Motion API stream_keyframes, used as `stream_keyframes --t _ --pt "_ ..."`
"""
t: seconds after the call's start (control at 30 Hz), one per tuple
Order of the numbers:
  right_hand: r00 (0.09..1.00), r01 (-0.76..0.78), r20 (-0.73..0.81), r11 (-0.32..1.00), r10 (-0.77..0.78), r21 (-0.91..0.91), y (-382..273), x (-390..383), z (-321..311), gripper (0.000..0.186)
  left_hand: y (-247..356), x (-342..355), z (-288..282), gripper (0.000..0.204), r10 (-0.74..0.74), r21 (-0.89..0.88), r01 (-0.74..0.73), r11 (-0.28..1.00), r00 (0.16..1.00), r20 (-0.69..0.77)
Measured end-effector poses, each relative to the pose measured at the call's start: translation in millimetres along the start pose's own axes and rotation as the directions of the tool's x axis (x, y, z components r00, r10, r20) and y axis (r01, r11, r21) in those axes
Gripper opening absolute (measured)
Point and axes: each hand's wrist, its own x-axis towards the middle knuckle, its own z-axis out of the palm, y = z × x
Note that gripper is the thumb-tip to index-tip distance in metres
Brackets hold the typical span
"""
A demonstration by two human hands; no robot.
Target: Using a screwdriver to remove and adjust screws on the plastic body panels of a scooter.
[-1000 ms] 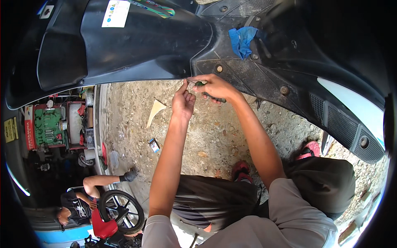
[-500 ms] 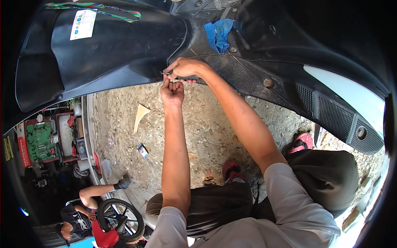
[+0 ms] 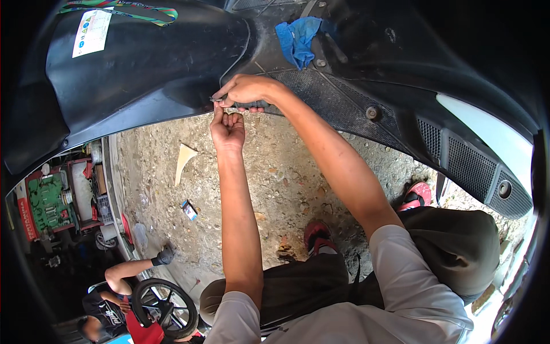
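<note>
A black scooter body panel (image 3: 143, 74) meets a ribbed black footboard (image 3: 338, 97) in front of me. At their lower edge my two hands are close together. My left hand (image 3: 229, 133) is palm up below the edge, its fingers curled and its raised fingertips pinching at a small dark spot by the seam. From above, my right hand (image 3: 247, 90) bends over the same place, thumb and forefinger near the left fingertips. Its other fingertips show under a dark strip, which may be the panel edge or something held. What lies between the fingers is too small to tell.
A blue cloth (image 3: 298, 43) and a green patterned strap (image 3: 143, 14) lie on the scooter. On the rough ground are a cream curved piece (image 3: 184, 163) and a small box (image 3: 189, 210). At lower left, another person sits beside a black wheel (image 3: 165, 308), near a tool tray (image 3: 50, 200).
The view has shifted slightly, so the scooter and ground sit further left. Both hands stay at the panel edge in nearly the same pose.
</note>
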Motion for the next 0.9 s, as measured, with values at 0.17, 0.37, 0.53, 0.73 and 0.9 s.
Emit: stream_keyframes --t 0.17,0.37,0.53,0.73,0.9 --pt "0.990 -0.138 0.035 0.990 0.136 0.039 -2 0 -1 0.037 3 2 -2 0.020 -0.011 0.015 0.011 1.000 1.000 -0.008" --pt "0.997 -0.070 -0.043 0.994 0.067 -0.078 -9 15 6 0.025 -3 -1 -3 0.033 -0.005 0.003 0.005 1.000 0.995 0.098" --pt "0.975 -0.224 0.061 0.950 0.216 0.219 -14 3 -5 0.024 -7 -2 6 0.028 0.002 0.044 -0.011 0.999 0.981 0.195" --pt "0.872 0.155 -0.376 0.906 -0.313 -0.395 4 -47 6 0.036 0 11 17 0.019 -0.056 0.004 0.056 0.998 0.997 0.054" --pt "0.827 0.008 -0.508 0.911 -0.238 -0.413 8 -44 23 0.025 -9 -6 8 0.020 -0.016 0.027 0.010 1.000 0.974 0.224"
